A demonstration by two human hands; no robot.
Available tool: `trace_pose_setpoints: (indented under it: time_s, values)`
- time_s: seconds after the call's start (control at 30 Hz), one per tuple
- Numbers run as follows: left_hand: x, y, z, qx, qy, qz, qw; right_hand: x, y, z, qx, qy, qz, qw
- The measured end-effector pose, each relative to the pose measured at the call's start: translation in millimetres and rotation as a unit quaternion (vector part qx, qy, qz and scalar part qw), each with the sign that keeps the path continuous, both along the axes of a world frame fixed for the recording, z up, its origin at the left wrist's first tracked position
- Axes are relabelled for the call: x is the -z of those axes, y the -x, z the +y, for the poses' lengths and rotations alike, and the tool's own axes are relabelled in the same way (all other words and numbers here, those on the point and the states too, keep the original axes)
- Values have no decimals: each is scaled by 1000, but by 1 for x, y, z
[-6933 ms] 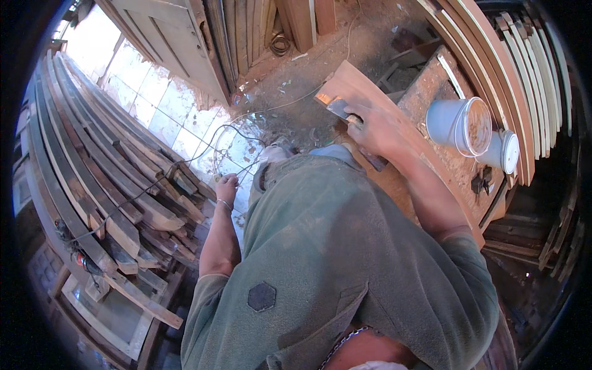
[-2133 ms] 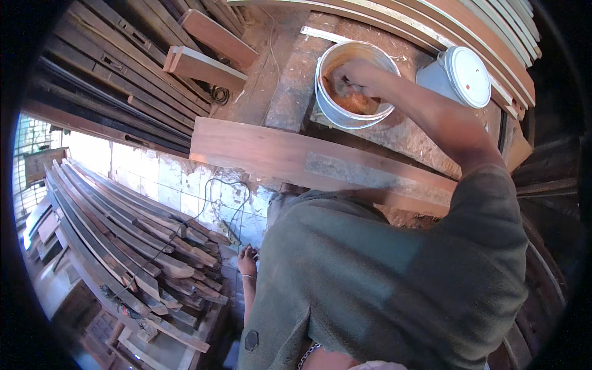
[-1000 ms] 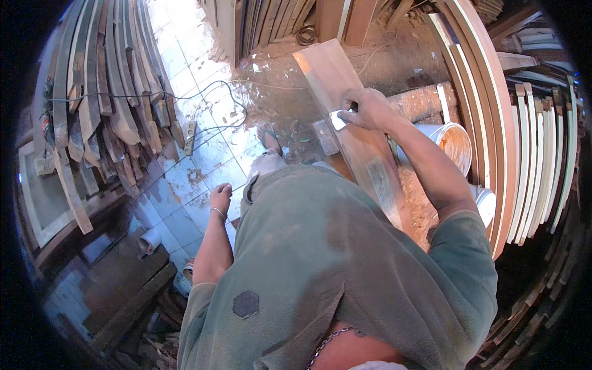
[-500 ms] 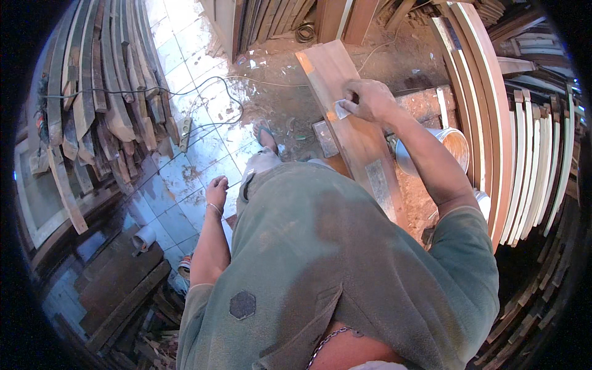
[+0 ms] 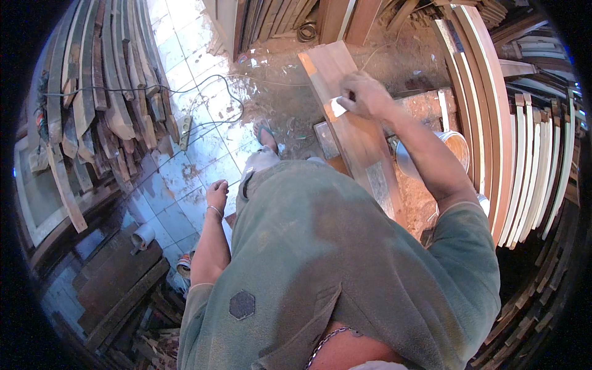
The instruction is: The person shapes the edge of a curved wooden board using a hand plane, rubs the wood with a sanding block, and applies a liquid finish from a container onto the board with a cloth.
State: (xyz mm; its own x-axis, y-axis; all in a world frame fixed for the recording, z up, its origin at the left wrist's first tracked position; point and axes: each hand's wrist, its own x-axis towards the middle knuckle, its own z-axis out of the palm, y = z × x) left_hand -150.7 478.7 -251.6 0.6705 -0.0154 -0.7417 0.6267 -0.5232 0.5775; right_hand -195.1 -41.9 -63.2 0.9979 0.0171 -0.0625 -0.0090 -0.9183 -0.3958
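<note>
A long brown wooden board (image 5: 361, 143) slants away from me, right of my legs. Over its middle is my right hand (image 5: 369, 95), slightly blurred, its fingers closed on a small flat white piece (image 5: 338, 106). That piece lies at the board's left edge; whether it is paper, sandpaper or a scraper I cannot make out. Paler and orange patches mark the board's surface. My left hand (image 5: 217, 195) hangs at my left side above the tiled floor, fingers curled in, with nothing visible in it.
A white bucket (image 5: 455, 148) stands right of the board. Stacked timber (image 5: 111, 80) fills the left side, with a power strip (image 5: 184, 132) and black cable near it. Long planks (image 5: 478, 92) lean at the right. A white cup (image 5: 143, 235) lies at lower left.
My right hand has shifted slightly over the board, and the white piece in it has tilted and shows more of its face. My left hand stays almost in place.
</note>
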Motion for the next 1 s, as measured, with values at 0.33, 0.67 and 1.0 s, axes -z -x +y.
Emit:
trace_pose_setpoints:
  time_s: [0.33, 0.67, 1.0]
  values:
    - [-3, 9, -13, -6, 5, -3, 1000, -39, 27, 15, 82, -113, 43, 989]
    - [12, 12, -14, -2, 35, -9, 999, -34, 75, 85, 107, 11, 78, 991]
    - [13, -12, -9, 299, -110, -43, 947, -47, 128, 92, 428, -290, 1, 856]
